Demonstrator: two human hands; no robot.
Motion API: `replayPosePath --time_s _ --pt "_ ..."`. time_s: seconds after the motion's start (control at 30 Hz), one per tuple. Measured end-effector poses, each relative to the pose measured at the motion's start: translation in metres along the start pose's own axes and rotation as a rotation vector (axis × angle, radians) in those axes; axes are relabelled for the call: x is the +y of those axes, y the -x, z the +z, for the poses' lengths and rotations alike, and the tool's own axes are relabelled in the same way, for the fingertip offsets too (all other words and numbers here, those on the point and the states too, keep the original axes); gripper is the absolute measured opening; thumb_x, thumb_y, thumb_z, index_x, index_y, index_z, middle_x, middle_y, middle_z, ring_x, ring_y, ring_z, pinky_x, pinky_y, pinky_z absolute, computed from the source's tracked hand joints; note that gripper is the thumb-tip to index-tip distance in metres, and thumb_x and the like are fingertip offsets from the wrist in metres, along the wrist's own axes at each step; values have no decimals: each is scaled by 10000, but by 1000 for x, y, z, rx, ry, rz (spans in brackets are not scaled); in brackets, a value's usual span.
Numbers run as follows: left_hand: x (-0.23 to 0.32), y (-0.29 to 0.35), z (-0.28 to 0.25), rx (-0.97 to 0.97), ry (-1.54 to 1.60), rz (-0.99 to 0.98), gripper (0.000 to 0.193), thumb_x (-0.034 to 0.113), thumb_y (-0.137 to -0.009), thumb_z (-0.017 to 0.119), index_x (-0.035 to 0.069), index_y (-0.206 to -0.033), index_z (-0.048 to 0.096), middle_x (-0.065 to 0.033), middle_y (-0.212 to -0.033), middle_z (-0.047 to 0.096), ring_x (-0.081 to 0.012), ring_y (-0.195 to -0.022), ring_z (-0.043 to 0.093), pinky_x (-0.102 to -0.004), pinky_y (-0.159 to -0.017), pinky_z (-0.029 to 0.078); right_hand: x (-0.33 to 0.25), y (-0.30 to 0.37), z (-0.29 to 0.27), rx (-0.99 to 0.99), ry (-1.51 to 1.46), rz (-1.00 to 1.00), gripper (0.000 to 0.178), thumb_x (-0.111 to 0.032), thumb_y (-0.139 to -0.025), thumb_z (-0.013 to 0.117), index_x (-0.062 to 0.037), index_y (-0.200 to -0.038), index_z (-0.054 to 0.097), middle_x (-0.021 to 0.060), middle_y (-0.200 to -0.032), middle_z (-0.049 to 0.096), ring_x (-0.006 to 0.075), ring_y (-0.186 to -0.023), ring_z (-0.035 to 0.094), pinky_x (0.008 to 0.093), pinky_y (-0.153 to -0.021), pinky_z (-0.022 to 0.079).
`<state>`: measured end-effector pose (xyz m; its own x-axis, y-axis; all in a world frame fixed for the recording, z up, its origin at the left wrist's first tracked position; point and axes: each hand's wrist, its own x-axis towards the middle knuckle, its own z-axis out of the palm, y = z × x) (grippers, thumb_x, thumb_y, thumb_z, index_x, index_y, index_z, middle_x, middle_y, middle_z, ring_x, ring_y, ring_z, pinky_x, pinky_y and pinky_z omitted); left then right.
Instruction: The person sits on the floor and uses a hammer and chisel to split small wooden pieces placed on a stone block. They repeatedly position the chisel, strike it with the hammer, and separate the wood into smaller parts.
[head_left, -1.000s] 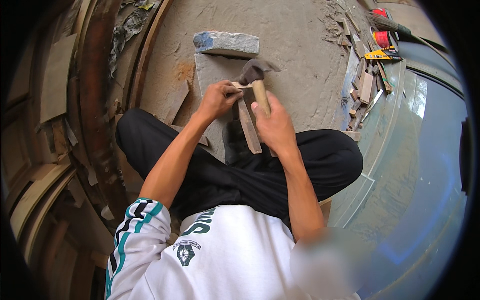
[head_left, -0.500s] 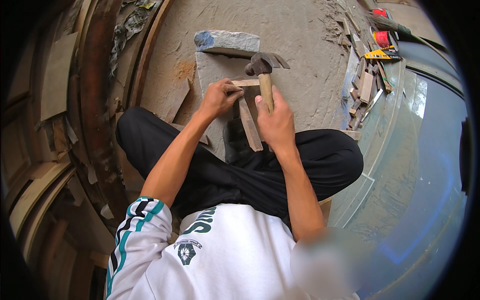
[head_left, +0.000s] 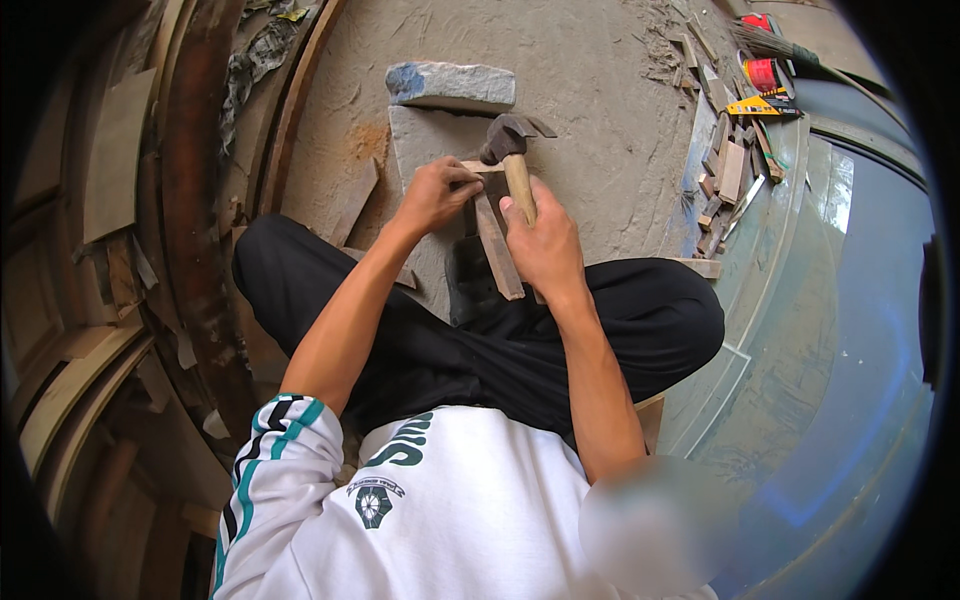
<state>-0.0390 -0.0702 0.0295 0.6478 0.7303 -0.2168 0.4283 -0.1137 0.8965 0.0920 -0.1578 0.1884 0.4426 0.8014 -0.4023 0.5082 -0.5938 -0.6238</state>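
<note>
A claw hammer [head_left: 519,187] with a wooden handle is in my right hand [head_left: 548,245], its fingers wrapped round the grip. The hammer's dark head hangs over the joint of two wood pieces, close to my left fingertips. My left hand [head_left: 437,195] is pinched at that joint; whatever sits between the fingertips is too small or hidden to make out. One narrow wooden strip [head_left: 496,248] runs from the joint back toward my lap. A shorter wooden crosspiece [head_left: 487,167] lies across its far end, partly covered by the hammer.
A whitish block [head_left: 455,88] lies beyond my hands on a flat slab [head_left: 420,135]. Wood offcuts [head_left: 733,172], a yellow-handled tool [head_left: 760,106] and a red spool [head_left: 762,75] lie at far right. Glass sheets [head_left: 780,330] cover the right side; long boards [head_left: 195,250] stand left.
The hammer and my right hand have moved slightly left and down, bringing the hammer head closer to the wood joint. My left hand stays at the joint.
</note>
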Motion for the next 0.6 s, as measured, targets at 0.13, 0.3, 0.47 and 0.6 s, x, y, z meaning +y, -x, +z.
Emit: replayPosePath --time_s 0.13,0.3,0.47,0.6 --pt "-2 2 -2 62 322 -114 229 176 -890 733 27 -1062 756 -105 -1043 738 -199 -976 692 -320 -870 520 6 -1 0 -18 9 77 368 -248 -959 585 -6 -1235 559 338 -1005 660 545 -1005 603 570 -839 480" --pt "9 5 -13 52 139 -94 221 161 -898 712 14 -1058 751 -129 -1011 756 -221 -955 709 -331 -876 526 -5 -2 -6 -19 -61 110 366 -261 -956 590 -11 -1223 569 342 -1012 658 543 -1019 602 564 -852 479" --pt "10 6 3 136 40 44 185 132 -861 709 12 -994 753 -182 -980 730 -358 -907 698 -400 -810 542 6 0 -1 -98 -48 165 370 -265 -954 594 -14 -1224 570 339 -992 660 541 -1010 604 561 -846 480" --pt "5 8 10 232 57 167 171 133 -855 717 3 -961 752 -177 -975 730 -373 -934 687 -407 -835 532 2 0 0 -121 -21 105 381 -265 -951 598 -11 -1233 563 334 -972 663 545 -992 606 563 -834 483"
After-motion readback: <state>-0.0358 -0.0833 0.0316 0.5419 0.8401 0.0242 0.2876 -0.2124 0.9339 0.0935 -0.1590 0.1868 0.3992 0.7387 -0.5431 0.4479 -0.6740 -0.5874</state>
